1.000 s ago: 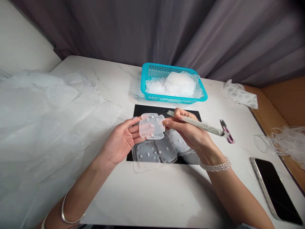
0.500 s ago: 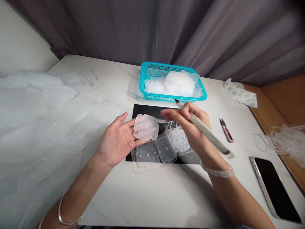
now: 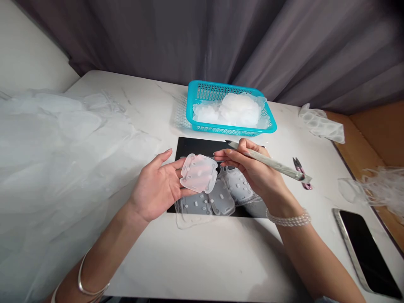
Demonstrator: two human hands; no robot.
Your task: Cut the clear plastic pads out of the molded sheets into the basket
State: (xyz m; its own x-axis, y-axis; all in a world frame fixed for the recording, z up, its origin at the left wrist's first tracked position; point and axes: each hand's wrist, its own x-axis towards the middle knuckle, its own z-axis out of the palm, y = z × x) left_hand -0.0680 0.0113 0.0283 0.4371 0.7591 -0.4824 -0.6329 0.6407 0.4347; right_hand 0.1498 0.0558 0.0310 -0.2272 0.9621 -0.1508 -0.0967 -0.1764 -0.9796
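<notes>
My left hand point(image 3: 158, 185) lies palm up with its fingers spread, and a clear squarish plastic piece with small white studs point(image 3: 198, 173) rests on the fingers. My right hand point(image 3: 252, 170) grips a long grey pen-like tool point(image 3: 268, 162), its dark tip pointing left above the piece. Its fingertips reach toward the piece's right edge. Under both hands lies a black mat point(image 3: 195, 147) with several more clear studded pieces point(image 3: 221, 195) on it.
A turquoise basket point(image 3: 232, 110) of cloudy plastic pieces stands behind the mat. Small pink snips point(image 3: 301, 172) lie to the right, a phone point(image 3: 366, 246) at the right front. Clear plastic sheeting point(image 3: 57, 168) covers the left side, and more plastic scraps point(image 3: 322, 124) lie at the right.
My right hand swung the tool up and away, then brought it back down level over the piece. The plastic piece has tilted flatter onto my opened left fingers.
</notes>
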